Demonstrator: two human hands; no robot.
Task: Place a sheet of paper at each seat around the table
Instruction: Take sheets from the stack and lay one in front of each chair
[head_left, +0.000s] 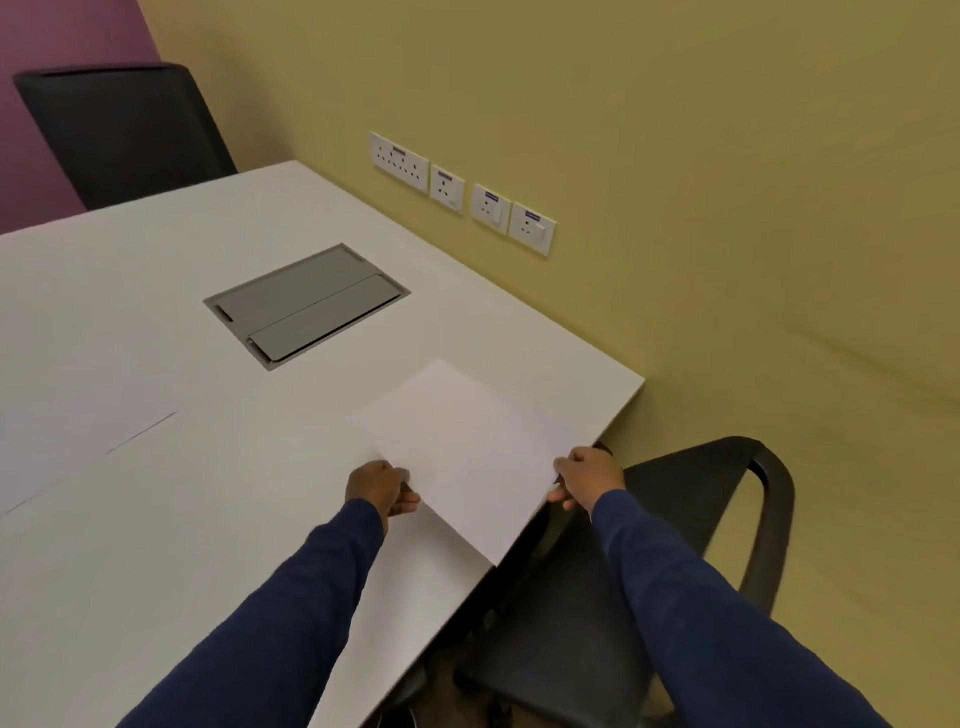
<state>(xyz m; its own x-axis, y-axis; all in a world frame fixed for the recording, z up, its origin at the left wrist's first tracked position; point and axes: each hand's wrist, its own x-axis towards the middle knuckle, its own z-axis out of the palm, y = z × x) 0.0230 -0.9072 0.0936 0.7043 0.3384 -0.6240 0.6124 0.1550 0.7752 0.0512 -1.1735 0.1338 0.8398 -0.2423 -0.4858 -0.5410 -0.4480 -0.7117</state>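
I see my left hand (382, 488) and right hand (587, 475) pinching the sheet (462, 452) by opposite edges over the bench (156, 338) corner; fingers closed on it.

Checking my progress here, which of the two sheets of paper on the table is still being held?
The sheet by the table's right edge, before the near black chair; left hand and right hand pinch its sides. The other sheet lies untouched at far left.
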